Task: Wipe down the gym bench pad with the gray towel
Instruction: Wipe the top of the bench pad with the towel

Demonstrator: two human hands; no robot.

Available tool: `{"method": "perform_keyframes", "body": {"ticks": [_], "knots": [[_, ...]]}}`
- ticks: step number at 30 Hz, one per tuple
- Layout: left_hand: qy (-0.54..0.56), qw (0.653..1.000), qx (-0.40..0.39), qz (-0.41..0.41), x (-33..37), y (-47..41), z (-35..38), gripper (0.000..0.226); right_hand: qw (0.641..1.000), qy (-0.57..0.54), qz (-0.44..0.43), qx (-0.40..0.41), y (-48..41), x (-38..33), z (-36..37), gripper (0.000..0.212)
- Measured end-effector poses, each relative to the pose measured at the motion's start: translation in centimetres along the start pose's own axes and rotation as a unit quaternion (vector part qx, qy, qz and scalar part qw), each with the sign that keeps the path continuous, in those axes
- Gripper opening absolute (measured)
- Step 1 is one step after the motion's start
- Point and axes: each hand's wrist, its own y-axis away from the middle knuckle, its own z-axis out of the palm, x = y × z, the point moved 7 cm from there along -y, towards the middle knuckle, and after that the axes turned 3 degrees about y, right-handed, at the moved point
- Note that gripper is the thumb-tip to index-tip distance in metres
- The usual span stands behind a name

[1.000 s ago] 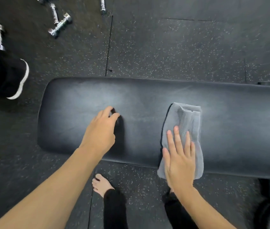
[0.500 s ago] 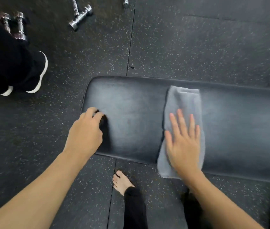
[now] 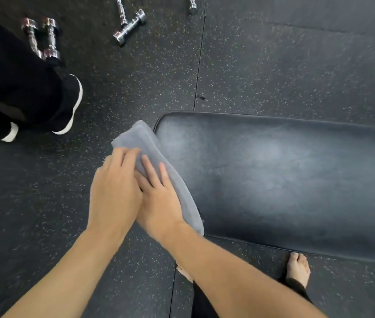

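At bench pad (image 3: 285, 180) end, folded gray towel (image 3: 172, 180) under both hands.

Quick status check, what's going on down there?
Both hands, left hand and right hand, on gray towel. Towel at bench pad end. Nothing blocking.

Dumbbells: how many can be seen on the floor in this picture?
4. Two dumbbells lie side by side at upper left, one with another behind it at top centre; the chrome piece at the edge is unclear.

I'm in a gym: black speckled rubber floor tiles (image 3: 285, 65), chrome dumbbells (image 3: 130, 27) lying loose on them, and a black padded bench (image 3: 285, 180) under my hands.
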Motion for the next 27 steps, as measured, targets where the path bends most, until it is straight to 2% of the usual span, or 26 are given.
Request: {"method": "perform_keyframes", "body": {"ticks": [2,7,10,14,16,19,22,27], "knots": [[0.003,1.0,0.005,-0.003,-0.2,0.1,-0.4,0.044,0.998,0.052,-0.024,-0.02,-2.9,1.0,-0.4,0.059],[0.014,1.0,-0.011,0.009,2.0,0.4,-0.3,0.051,0.997,0.016,0.005,0.072,-4.7,8.6,-4.1,0.048],[0.036,0.998,-0.042,0.014,3.9,0.2,0.9,0.049,0.984,-0.017,0.133,0.116,-1.2,18.3,-5.7,0.054],[0.053,0.992,-0.089,0.078,6.8,-0.2,3.2,0.043,0.954,-0.001,0.283,0.1,10.1,30.2,-6.4,0.055],[0.067,0.988,-0.112,0.085,7.8,-0.4,4.3,0.047,0.942,-0.003,0.322,0.097,14.0,32.3,-6.6,0.056],[0.095,0.987,-0.108,0.065,8.9,-0.6,4.9,0.045,0.925,-0.019,0.363,0.113,14.2,31.9,-6.3,0.06],[0.1,0.99,-0.08,0.053,9.4,-0.5,4.2,0.042,0.934,-0.034,0.329,0.133,9.7,27.6,-6.3,0.066],[0.075,0.996,-0.044,0.031,8.1,-0.1,3.1,0.043,0.993,-0.005,0.095,0.073,-1.3,14.7,-5.4,0.069]]}}
